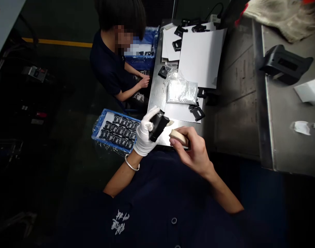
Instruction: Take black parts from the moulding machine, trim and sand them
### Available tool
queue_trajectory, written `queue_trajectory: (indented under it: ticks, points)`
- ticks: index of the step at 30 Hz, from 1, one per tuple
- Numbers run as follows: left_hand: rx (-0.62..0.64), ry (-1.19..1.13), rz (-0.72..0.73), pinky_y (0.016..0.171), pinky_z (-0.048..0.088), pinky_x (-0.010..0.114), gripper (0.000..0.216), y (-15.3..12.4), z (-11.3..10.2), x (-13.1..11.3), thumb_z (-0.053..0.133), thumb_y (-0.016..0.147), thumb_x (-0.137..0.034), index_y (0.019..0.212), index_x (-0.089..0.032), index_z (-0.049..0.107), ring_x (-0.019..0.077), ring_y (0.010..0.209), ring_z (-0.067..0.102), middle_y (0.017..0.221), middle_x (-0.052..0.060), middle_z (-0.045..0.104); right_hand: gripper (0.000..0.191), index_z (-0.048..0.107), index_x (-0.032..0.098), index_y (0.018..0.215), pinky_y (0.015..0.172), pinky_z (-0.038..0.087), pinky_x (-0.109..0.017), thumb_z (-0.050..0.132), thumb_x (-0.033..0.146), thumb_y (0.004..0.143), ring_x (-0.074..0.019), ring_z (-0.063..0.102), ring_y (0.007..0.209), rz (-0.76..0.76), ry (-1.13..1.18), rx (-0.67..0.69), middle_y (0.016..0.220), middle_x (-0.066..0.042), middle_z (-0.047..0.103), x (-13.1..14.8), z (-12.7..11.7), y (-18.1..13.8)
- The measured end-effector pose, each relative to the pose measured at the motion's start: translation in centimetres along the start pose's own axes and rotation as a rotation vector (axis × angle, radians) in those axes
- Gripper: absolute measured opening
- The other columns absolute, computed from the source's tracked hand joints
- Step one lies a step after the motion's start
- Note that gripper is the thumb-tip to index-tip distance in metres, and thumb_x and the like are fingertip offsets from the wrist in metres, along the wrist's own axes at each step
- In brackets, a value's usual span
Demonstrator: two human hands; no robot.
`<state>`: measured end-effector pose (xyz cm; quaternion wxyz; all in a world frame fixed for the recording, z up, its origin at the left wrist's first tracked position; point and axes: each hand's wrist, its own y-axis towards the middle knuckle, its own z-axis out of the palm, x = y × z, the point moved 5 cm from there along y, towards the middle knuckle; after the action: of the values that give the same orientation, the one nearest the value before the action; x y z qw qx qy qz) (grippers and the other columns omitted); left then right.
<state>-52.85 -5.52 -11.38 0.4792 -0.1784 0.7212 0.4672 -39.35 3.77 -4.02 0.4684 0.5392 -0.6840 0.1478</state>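
Note:
My left hand [145, 134], in a white glove with a bangle at the wrist, is closed around a black plastic part [158, 125] held above the near edge of the metal table [157, 93]. My bare right hand [195, 150] grips a beige tool [178, 136] whose tip points at the black part. The two hands are close together in front of my chest.
A blue tray [96, 130] of several black parts sits low at my left. White sheets [201, 57], a clear plastic bag [181, 91] and loose black parts [197, 113] lie on the table. A co-worker's hand [144, 82] rests at the table's left edge. A larger black part [285, 65] sits on the right bench.

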Motion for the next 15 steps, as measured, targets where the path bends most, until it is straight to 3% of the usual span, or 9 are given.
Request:
queue_trajectory:
  ticks: [3, 10, 12, 15]
  points:
    - [-0.013, 0.033, -0.028, 0.117, 0.045, 0.046, 0.052, 0.2, 0.0, -0.3, 0.059, 0.093, -0.052, 0.136, -0.024, 0.055, 0.0286, 0.136, 0.054, 0.145, 0.01, 0.057, 0.016, 0.057, 0.02, 0.103, 0.064, 0.05, -0.027, 0.066, 0.017, 0.091, -0.0132, 0.058, 0.069, -0.073, -0.084, -0.07, 0.083, -0.003, 0.062, 1.6, 0.7, 0.1]
    - [-0.085, 0.093, -0.087, 0.12, 0.039, 0.047, 0.058, 0.0, 0.5, -0.7, 0.031, 0.102, -0.058, 0.129, -0.018, 0.061, 0.0281, 0.137, 0.052, 0.142, 0.013, 0.059, 0.022, 0.052, 0.02, 0.1, 0.075, 0.056, -0.033, 0.068, 0.012, 0.087, -0.0189, 0.066, 0.089, -0.109, -0.063, -0.351, 0.096, -0.009, 0.065, 2.2, 3.3, -0.5]
    - [-0.07, 0.069, -0.073, 0.115, 0.044, 0.045, 0.049, -0.4, 0.9, -0.4, 0.036, 0.103, -0.054, 0.125, -0.02, 0.062, 0.0264, 0.132, 0.056, 0.135, 0.011, 0.063, 0.025, 0.05, 0.02, 0.1, 0.072, 0.056, -0.032, 0.067, 0.009, 0.086, -0.0179, 0.066, 0.084, -0.163, -0.084, -0.393, 0.093, -0.007, 0.064, 2.1, 3.4, -0.6]
    - [-0.056, 0.01, 0.003, 0.096, 0.056, 0.041, 0.028, -1.1, 1.1, -0.1, 0.049, 0.1, -0.044, 0.117, -0.025, 0.06, 0.0224, 0.11, 0.068, 0.117, 0.006, 0.068, 0.025, 0.047, 0.021, 0.099, 0.069, 0.056, -0.029, 0.065, 0.007, 0.087, -0.0158, 0.065, 0.08, -0.189, -0.086, -0.29, 0.092, -0.006, 0.064, 1.8, 3.3, -0.6]
